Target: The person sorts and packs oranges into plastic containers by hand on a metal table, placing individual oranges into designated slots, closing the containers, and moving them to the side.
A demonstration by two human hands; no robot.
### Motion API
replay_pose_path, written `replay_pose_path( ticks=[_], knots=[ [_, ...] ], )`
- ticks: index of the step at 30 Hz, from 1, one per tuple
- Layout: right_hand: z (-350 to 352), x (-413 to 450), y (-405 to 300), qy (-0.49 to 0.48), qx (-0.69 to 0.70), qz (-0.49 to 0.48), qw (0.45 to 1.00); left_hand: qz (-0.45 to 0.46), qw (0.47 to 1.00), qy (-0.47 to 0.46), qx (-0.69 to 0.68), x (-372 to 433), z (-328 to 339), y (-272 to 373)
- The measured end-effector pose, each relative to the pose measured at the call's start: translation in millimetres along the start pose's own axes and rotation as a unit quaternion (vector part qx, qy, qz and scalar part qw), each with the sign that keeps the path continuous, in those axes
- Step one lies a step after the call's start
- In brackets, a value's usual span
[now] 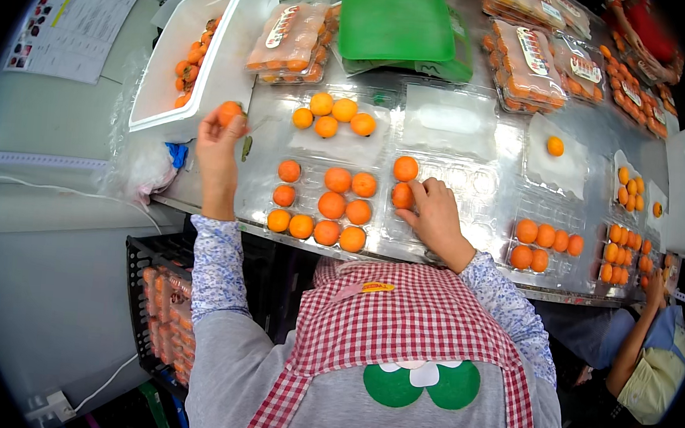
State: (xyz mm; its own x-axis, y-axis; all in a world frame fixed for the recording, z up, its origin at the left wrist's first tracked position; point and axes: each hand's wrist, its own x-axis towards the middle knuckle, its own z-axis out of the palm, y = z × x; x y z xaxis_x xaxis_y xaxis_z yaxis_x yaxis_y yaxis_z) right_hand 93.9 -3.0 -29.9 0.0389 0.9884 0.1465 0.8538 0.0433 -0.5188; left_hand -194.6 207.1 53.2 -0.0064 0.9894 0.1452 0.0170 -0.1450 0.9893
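Note:
My left hand (219, 138) is raised beside the white foam box (224, 72), its fingers around an orange persimmon (230, 113). Several persimmons (195, 57) lie inside that box. My right hand (439, 215) has its thumb and fingers on a persimmon (403, 195) in a clear plastic tray (462, 223). Just above that fruit sits another persimmon (406, 168) in the same tray. To the left, a second clear tray (308, 177) holds rows of persimmons, with gaps between some. Behind it, several yellower fruits (326, 126) rest on a lid lined with white sheet (347, 148).
Green plastic trays (397, 22) are stacked at the back of the metal table (264, 177). Packed fruit boxes (290, 35) flank them. A black crate (132, 276) with packs stands below left. A co-worker's arm (634, 345) reaches in at the right; another person (652, 39) stands across.

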Motion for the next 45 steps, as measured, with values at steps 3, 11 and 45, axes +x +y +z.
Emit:
replay_pose_path(
  ticks=[3,11,45],
  knots=[
    [4,-1,0,0.001,-0.013,0.005,1.000,-0.035,0.992,-0.102,0.066,-19,5,-15],
    [7,-1,-2,0.006,-0.009,-0.002,1.000,0.117,0.880,-0.293,0.355,-48,3,-62],
    [8,-4,1,0.022,-0.005,-0.149,0.989,0.221,0.792,-0.359,0.442,-47,10,-71]
  ],
)
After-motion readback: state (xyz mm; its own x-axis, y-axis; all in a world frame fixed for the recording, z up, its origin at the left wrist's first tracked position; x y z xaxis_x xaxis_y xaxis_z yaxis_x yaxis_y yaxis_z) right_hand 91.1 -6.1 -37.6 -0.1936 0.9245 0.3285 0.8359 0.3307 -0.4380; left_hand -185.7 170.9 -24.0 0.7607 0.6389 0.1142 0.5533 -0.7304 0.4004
